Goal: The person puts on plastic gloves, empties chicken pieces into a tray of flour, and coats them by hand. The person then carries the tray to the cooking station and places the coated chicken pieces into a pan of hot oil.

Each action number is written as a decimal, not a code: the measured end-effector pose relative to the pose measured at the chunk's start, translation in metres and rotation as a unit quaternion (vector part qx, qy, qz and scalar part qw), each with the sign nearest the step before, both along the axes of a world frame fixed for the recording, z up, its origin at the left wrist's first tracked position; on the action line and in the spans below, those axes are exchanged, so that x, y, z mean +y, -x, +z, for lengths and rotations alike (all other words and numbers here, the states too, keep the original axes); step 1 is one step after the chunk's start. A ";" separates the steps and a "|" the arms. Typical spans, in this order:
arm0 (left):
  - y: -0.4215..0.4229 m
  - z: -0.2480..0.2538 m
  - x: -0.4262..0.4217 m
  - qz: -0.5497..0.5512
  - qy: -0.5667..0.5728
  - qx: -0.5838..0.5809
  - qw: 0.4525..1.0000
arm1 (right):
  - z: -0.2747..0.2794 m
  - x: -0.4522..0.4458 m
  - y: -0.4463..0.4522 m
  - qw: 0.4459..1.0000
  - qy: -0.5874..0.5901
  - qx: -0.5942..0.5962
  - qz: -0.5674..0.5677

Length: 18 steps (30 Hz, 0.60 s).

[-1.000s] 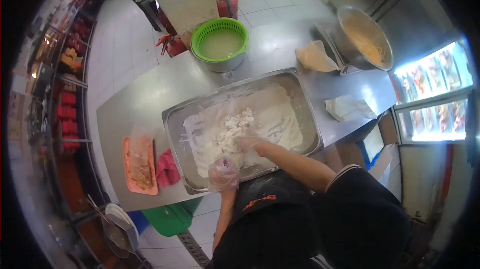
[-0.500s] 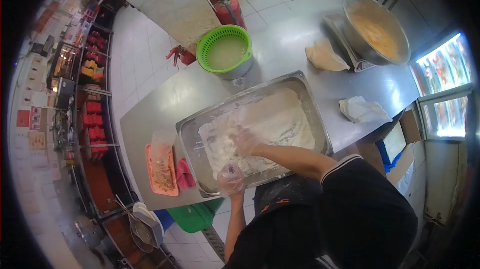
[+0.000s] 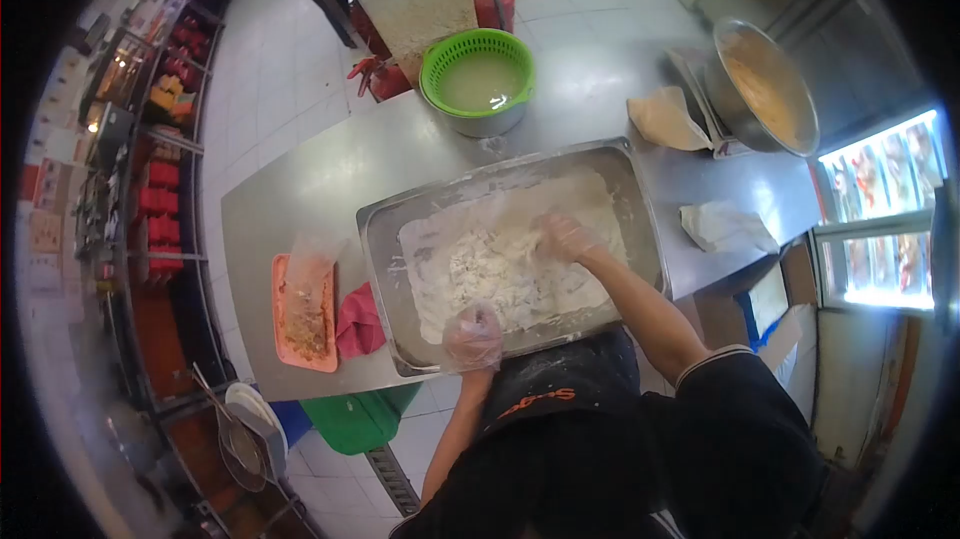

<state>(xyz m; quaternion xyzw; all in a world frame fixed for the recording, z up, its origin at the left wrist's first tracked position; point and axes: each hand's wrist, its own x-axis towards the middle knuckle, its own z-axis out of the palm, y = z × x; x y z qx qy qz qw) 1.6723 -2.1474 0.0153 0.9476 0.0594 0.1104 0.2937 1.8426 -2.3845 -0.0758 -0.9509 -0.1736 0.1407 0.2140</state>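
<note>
A large metal tray (image 3: 378, 269) holds white flour (image 3: 440, 229), with a lumpy, floury heap (image 3: 490, 264) in its middle. My right hand (image 3: 568, 239), in a clear plastic glove, is down at the flour right of the heap; its fingers look loosely spread, the tips partly hidden. My left hand (image 3: 473, 339), also gloved, is at the tray's near side, left of my body. Its fingers are curled closed, and whatever may be inside them is hidden.
A green colander (image 3: 435, 104) sits in a pot behind the tray. Left are a pink tray (image 3: 326, 354) and a red cloth (image 3: 360, 324). To the right are a steel bowl (image 3: 720, 89) of orange-coloured contents, a paper bag (image 3: 665, 119) and a crumpled white bag (image 3: 725, 226).
My right hand has moved right across the flour, uncovering the lumpy heap. My left hand stays by the near side, its fingers curled. The camera view has shifted a little.
</note>
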 end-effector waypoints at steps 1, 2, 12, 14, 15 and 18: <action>-0.001 0.008 -0.001 -0.004 0.008 -0.012 1.000 | -0.001 -0.001 0.000 0.998 -0.054 0.011 -0.024; -0.003 0.018 -0.003 -0.002 0.019 -0.025 1.000 | 0.018 0.002 0.005 0.999 -0.045 0.009 -0.025; 0.004 0.017 0.039 -0.192 0.043 -0.115 0.974 | 0.110 0.043 0.021 0.985 -0.079 0.139 -0.069; 0.005 0.038 0.058 -0.169 0.113 -0.127 0.971 | 0.109 0.058 0.022 0.970 -0.131 0.200 -0.045; 0.008 0.032 0.068 -0.163 0.110 -0.131 0.972 | 0.102 0.074 0.030 0.987 -0.078 0.140 -0.031; 0.022 -0.007 0.093 -0.085 0.095 -0.052 0.990 | 0.080 0.132 0.069 0.997 0.062 0.046 0.026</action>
